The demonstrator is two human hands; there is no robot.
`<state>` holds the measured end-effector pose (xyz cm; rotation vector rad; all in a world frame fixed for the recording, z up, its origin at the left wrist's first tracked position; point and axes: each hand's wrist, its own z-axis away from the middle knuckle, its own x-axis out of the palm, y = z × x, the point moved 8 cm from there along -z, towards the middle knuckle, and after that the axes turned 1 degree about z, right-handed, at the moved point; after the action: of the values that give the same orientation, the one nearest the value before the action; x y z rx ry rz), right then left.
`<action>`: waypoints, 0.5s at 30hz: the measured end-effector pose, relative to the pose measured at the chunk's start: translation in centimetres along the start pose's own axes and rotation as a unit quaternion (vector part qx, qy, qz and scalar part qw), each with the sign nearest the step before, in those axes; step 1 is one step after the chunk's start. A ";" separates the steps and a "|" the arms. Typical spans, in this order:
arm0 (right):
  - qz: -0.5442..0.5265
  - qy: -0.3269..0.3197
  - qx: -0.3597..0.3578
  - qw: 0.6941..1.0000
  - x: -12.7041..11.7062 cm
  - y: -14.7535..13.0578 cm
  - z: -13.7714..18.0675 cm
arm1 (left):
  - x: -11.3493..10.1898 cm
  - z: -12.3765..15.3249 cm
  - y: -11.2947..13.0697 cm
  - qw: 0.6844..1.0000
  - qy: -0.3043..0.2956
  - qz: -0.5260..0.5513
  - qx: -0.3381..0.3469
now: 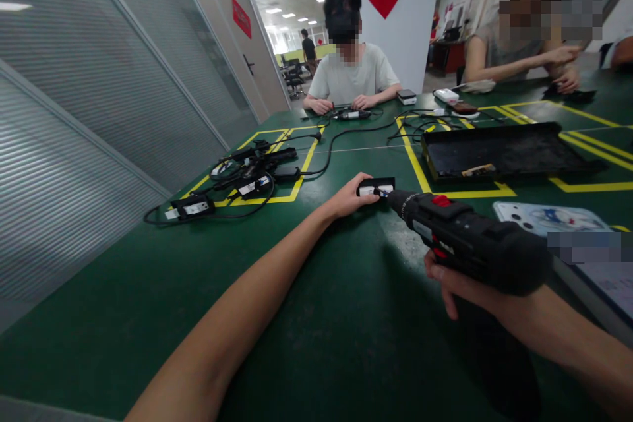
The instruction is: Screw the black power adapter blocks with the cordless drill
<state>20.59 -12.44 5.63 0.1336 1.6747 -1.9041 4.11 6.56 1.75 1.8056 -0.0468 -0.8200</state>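
Note:
My right hand [459, 280] is wrapped round the grip of a black and red cordless drill [459, 234]. Its chuck points forward and left, and the tip reaches a small black adapter case [376, 182] with white labels or parts on its near side. Whether the bit touches the case I cannot tell for sure. With my left hand [352, 196] I hold that case at its left end on the green table, thumb in front and fingers behind. Part of the drill's lower body lies in shadow below my right wrist.
Several black adapters with cables [257, 168] lie in a yellow-taped square at left. A black tray [499, 151] holding a small piece stands at right, near a phone [554, 216] and a laptop-like device [598, 283]. Two people sit across the table [297, 264], one handling a black device [352, 115].

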 end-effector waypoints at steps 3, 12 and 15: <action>0.010 0.007 -0.001 1.000 -0.1 0.0 0.1 | 0.1 0.0 0.1 1.000 -0.004 0.008 0.004; -0.043 -0.012 0.015 0.999 0.4 -0.6 0.3 | 0.1 0.1 0.4 1.000 -0.009 -0.013 0.001; -0.058 -0.014 0.018 0.998 0.4 -0.4 0.2 | 0.2 0.0 0.2 1.000 -0.009 -0.013 0.001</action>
<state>20.10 -12.76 5.80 0.0240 1.6624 -2.0111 4.30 6.41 1.82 1.8040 -0.0354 -0.8548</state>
